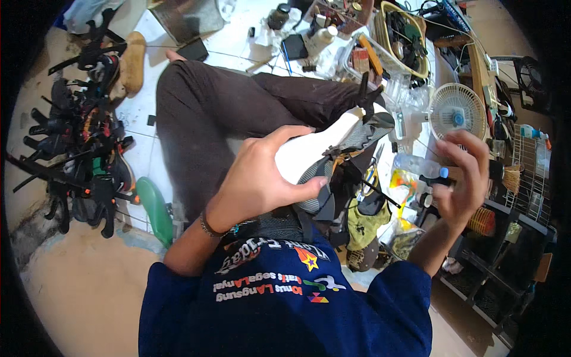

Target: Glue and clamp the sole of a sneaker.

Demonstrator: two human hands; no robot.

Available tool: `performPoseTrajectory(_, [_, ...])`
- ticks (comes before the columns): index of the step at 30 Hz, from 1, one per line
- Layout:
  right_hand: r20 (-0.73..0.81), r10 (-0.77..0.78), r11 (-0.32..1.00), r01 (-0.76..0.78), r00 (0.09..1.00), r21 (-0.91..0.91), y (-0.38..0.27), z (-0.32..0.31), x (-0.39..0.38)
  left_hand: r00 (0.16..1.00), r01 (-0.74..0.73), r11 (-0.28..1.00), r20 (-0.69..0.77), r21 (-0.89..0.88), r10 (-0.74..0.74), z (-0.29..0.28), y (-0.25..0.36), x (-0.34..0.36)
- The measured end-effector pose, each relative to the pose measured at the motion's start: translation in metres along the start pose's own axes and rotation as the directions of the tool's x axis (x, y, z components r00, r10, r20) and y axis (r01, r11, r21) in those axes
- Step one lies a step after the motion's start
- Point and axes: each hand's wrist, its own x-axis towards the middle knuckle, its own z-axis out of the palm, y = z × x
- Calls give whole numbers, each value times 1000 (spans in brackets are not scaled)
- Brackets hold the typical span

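Observation:
My left hand [262, 169] is closed around a grey shoe [370, 132], which lies tilted over my lap with its white sole [318, 144] facing up. The thumb presses near one end of the sole, and the index finger lies along its edge. A black clamp [367, 98] sits at the shoe's far end, and another dark clamp part crosses its middle. Raised off to the right, my right hand [464, 175] has curled fingers, with a gap between them and the thumb. Nothing shows in it.
Several black clamps with shoes [89, 143] are heaped at the left, beside a wooden shoe last [132, 62] and a green sole-shaped piece [154, 211]. A basket of tools [404, 38], a fan [458, 113] and a plastic bottle [419, 165] stand or lie to the right.

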Motion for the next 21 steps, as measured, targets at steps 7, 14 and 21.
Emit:
performPoseTrajectory(7, [-370, 356, 898, -204, 858, 391, 45, 7, -87, 958, 59, 984, -267, -169, -103, -36, -11, -33])
performPoseTrajectory(14, [-75, 377, 850, -312, 923, 425, 52, 55, -153, 858, -229, 808, -505, -543, -96, -72, -52, -52])
performPoseTrajectory(21, [126, 456, 630, -419, 881, 653, 19, 126, -156, 524, -538, 542, -760, -645, -384, -110, -70, -81])
